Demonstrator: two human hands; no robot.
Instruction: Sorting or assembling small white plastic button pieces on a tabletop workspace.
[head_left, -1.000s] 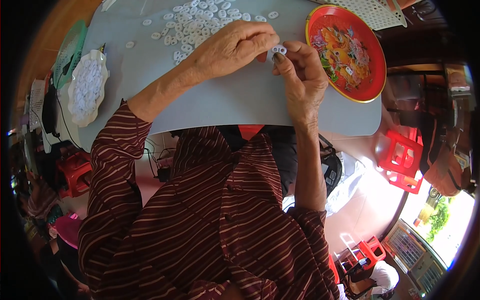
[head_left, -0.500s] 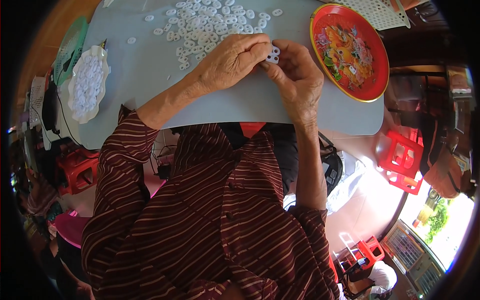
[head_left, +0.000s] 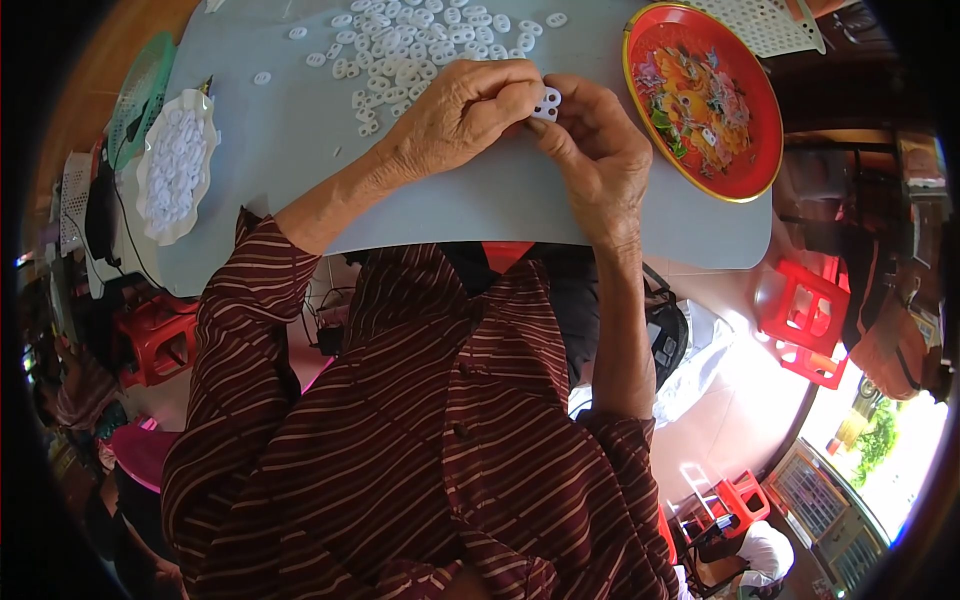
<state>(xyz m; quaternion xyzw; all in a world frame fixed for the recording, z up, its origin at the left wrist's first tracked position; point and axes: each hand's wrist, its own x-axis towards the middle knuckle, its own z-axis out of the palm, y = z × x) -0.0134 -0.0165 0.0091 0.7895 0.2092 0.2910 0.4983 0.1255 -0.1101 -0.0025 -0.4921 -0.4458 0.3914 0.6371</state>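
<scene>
My left hand (head_left: 470, 115) and my right hand (head_left: 603, 150) meet over the near part of the grey table. Between their fingertips is a small white plastic piece with several round holes (head_left: 547, 103). Both hands pinch it, the left from its left side and the right thumb from below. My fingers cover part of it, so I cannot tell whether it is one piece or two joined ones. Just beyond my left hand lies a loose heap of white oval two-holed pieces (head_left: 410, 70).
A white scalloped dish (head_left: 213, 135) full of small white pieces stands at the left. A round red floral tray (head_left: 760, 150) with a few small bits lies at the right. Beyond the tray is a white perforated basket (head_left: 755, 25). Red plastic stools (head_left: 805, 305) stand on the floor.
The holed white piece has turned slightly between my fingertips. Both hands keep their pinch and have shifted only a little.
</scene>
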